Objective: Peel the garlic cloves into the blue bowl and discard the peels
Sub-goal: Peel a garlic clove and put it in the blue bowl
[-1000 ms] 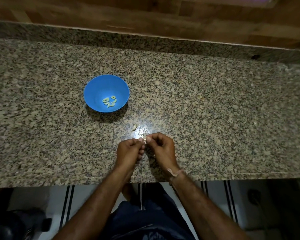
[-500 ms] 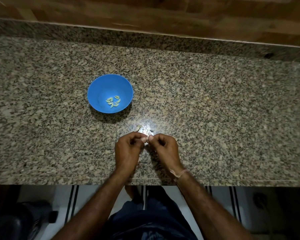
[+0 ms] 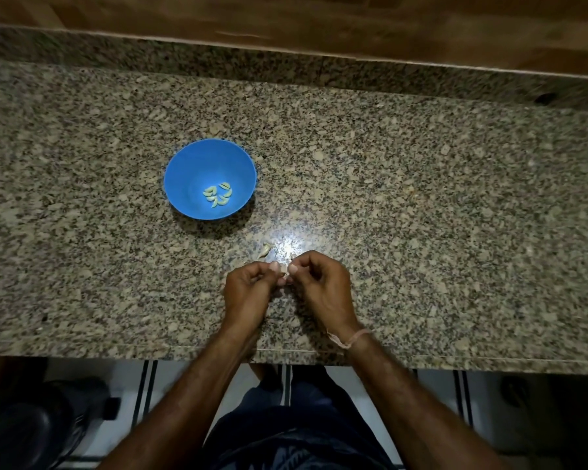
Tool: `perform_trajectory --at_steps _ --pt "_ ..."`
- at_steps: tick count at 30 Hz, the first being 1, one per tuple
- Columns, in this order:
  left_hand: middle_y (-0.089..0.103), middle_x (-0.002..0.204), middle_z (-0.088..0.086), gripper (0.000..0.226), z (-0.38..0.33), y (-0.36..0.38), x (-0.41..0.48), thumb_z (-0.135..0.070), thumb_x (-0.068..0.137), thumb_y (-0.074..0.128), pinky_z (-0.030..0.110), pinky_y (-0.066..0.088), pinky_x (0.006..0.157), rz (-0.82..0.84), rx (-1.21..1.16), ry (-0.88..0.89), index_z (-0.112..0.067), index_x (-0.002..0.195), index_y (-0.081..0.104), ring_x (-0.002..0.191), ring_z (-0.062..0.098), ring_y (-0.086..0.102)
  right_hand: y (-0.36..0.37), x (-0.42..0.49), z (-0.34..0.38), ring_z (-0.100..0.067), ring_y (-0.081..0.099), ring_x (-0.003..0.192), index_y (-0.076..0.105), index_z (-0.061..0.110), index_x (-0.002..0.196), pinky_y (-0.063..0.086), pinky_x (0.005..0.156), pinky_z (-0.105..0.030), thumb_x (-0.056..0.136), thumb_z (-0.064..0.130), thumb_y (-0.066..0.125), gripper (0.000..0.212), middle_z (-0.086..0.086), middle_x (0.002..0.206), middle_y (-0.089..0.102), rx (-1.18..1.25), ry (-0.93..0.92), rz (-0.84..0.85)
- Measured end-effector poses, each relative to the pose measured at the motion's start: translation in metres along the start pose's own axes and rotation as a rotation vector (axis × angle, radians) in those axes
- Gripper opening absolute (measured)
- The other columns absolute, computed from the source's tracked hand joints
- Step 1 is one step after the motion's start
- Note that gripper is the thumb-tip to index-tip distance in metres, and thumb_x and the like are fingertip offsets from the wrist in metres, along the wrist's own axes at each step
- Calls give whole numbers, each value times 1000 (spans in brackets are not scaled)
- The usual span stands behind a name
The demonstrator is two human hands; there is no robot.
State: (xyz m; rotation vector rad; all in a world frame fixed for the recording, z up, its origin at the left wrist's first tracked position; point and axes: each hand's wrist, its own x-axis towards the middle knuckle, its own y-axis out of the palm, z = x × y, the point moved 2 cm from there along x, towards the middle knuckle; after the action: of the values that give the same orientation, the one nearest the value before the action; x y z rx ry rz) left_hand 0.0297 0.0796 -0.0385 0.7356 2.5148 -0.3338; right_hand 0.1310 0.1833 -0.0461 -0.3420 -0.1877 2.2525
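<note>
A blue bowl (image 3: 197,166) stands on the granite counter with several peeled garlic cloves (image 3: 218,194) at its bottom. Nearer the counter's front edge, my left hand (image 3: 248,293) and my right hand (image 3: 323,290) meet fingertip to fingertip. Between them they pinch a small pale garlic clove (image 3: 285,270), mostly hidden by the fingers. A loose clove or bit of peel (image 3: 264,250) lies on the counter just beyond my left hand.
The granite counter (image 3: 438,215) runs wide to both sides, with a raised granite lip and a wooden wall behind. Its front edge is just under my wrists. Below it are a tiled floor and a dark object at lower left (image 3: 31,432).
Both hands stay together on the clove, fingers working slightly. The view has shifted a little; the bowl and the loose piece have not moved.
</note>
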Motion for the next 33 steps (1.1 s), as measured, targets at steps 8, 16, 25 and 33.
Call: perform_trajectory --at_steps 8,16,25,33 --pt "74 66 -3 36 -4 1 -6 -37 101 63 28 54 65 -52 259 147 -19 73 76 65 10 72 3 -6 5 -14 75 83 79 12 95 62 76 -34 98 10 69 10 3 85 78 0 -37 57" --pt "73 91 -10 13 0 -1 -7 -17 102 59 34 57 75 -97 435 283 -25 98 69 86 11 70 -5 -7 -5 -19 69 81 74 14 87 56 76 -34 100 22 70 16 0 81 73 39 42 1" --pt "75 90 -13 9 -6 3 -13 -21 95 70 34 62 73 54 351 379 -28 97 75 86 4 71 0 -14 -9 -39 72 89 71 2 93 60 86 -57 103 25 67 26 -25 92 73 318 217 63" --pt "76 75 -9 15 0 -6 -7 -21 97 71 25 55 68 -54 237 248 -27 83 75 72 2 71 0 -14 -2 -12 75 96 76 19 112 63 87 -38 98 -1 60 29 5 103 78 -27 20 4"
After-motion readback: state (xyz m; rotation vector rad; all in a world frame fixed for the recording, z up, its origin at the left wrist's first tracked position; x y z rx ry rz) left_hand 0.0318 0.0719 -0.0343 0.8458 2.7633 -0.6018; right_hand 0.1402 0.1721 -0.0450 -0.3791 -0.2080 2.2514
